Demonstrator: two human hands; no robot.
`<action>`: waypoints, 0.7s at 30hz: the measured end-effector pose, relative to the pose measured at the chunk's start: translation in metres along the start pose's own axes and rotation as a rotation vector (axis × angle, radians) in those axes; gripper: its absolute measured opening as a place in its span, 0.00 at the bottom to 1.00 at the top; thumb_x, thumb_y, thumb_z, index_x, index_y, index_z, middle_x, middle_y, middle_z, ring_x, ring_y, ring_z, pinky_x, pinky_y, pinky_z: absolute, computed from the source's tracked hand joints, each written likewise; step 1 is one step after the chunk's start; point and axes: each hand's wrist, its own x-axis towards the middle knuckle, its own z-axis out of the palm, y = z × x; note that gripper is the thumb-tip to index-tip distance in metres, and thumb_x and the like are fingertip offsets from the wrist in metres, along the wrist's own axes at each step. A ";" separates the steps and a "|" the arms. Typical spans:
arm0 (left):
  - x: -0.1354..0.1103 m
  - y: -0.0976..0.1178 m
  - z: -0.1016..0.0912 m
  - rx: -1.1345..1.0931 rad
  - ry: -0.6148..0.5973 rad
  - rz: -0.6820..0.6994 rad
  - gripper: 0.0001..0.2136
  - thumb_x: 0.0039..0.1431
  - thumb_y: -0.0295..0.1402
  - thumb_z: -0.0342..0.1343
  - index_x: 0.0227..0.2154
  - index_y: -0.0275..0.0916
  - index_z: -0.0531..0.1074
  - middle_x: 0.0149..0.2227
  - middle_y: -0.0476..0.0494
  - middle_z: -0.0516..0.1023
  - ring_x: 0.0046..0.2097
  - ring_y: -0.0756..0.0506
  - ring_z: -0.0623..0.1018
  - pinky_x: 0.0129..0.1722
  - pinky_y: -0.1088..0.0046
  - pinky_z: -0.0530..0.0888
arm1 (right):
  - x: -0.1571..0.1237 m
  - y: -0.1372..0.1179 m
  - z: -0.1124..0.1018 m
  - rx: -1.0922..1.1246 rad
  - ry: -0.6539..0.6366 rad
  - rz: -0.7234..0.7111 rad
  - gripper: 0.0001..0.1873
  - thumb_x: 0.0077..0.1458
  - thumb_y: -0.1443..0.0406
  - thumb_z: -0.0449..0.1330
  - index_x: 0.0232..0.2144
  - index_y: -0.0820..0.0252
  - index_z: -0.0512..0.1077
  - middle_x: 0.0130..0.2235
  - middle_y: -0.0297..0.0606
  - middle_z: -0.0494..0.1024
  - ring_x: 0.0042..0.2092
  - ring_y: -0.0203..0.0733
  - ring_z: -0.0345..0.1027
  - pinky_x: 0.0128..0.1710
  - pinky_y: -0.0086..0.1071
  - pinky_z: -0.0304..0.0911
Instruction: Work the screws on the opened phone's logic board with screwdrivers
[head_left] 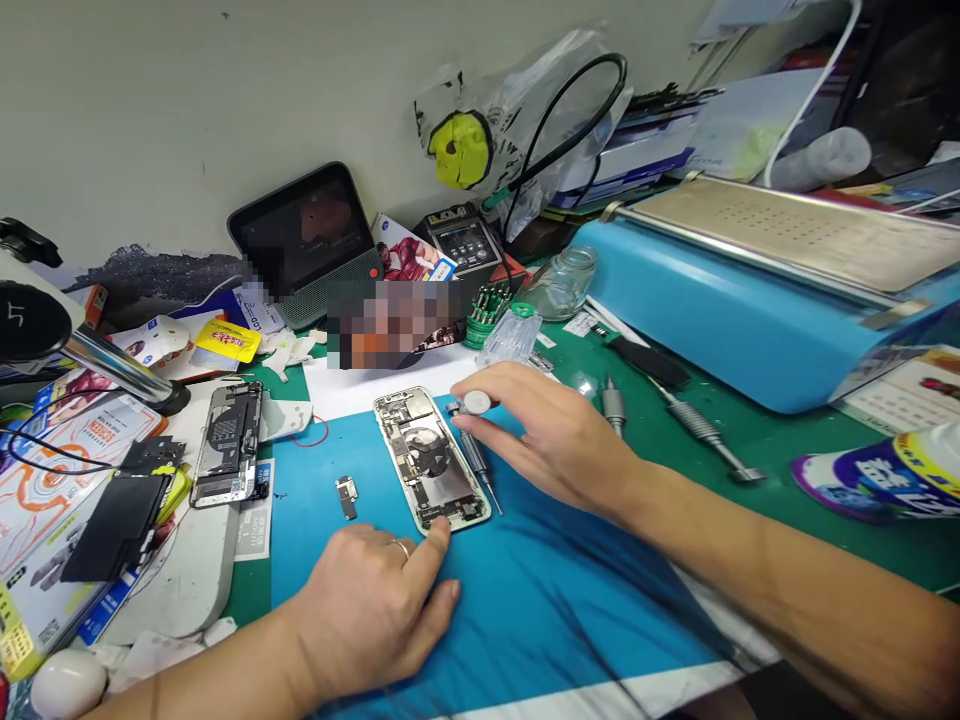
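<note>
An opened phone lies on the blue mat with its battery and circuit parts showing. My left hand rests its index fingertip on the phone's lower end, thumb apart and the other fingers curled. Beyond the phone's right edge, my right hand pinches the top of a small grey screwdriver. Its thin tip points down toward the mat beside the phone. A round silver disc shows between thumb and index; how it joins the screwdriver is unclear. Left of the phone lies a small metal-and-black part.
Another opened phone lies at left, near a microscope-like stand. At right stand a blue machine and a white-and-purple bottle. Two more screwdrivers lie on the green mat. Behind are a bit holder and glass jar.
</note>
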 end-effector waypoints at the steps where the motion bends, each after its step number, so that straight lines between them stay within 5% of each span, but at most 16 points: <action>1: 0.000 0.000 0.000 0.000 0.002 0.000 0.16 0.72 0.34 0.41 0.53 0.29 0.66 0.22 0.49 0.75 0.20 0.43 0.74 0.19 0.66 0.65 | 0.000 0.000 0.000 -0.005 0.005 0.020 0.11 0.64 0.67 0.58 0.49 0.56 0.69 0.42 0.41 0.79 0.43 0.48 0.76 0.43 0.40 0.74; 8: 0.000 0.002 -0.003 -0.001 0.009 0.004 0.16 0.73 0.34 0.41 0.53 0.28 0.66 0.22 0.50 0.75 0.21 0.44 0.75 0.19 0.65 0.65 | -0.003 0.003 0.002 -0.016 0.035 0.086 0.23 0.64 0.65 0.59 0.60 0.54 0.63 0.50 0.42 0.80 0.49 0.51 0.78 0.49 0.44 0.76; 21: 0.001 0.006 -0.002 0.117 -0.001 0.031 0.17 0.73 0.33 0.42 0.54 0.24 0.66 0.23 0.48 0.75 0.22 0.44 0.75 0.20 0.66 0.67 | -0.007 -0.003 0.001 0.084 0.173 0.092 0.35 0.61 0.69 0.62 0.66 0.46 0.57 0.56 0.38 0.77 0.48 0.48 0.79 0.49 0.42 0.78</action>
